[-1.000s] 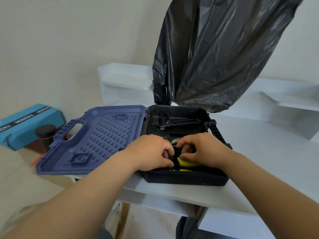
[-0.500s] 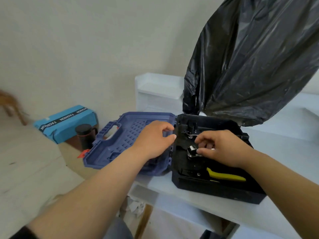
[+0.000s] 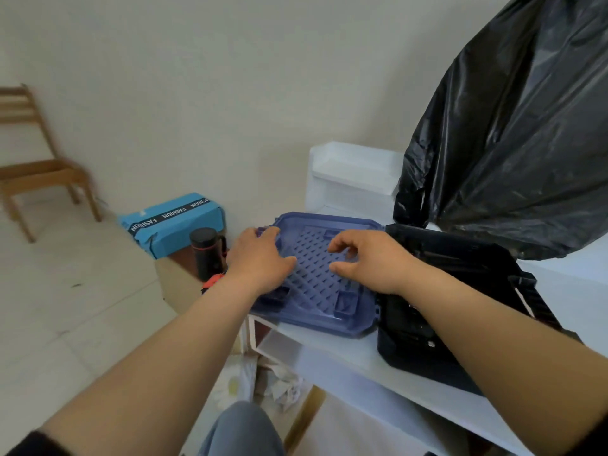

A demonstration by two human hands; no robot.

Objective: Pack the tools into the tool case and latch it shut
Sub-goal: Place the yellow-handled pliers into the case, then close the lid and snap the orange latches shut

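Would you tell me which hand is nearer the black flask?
Left. The left hand is just right of the flask; the right hand is farther right, over the lid.

Two hands, one tool case, one chair

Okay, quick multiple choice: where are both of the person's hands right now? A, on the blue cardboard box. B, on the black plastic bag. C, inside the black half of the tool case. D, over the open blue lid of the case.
D: the left hand and the right hand are both over the ribbed inside of the open blue lid, beside the black half.
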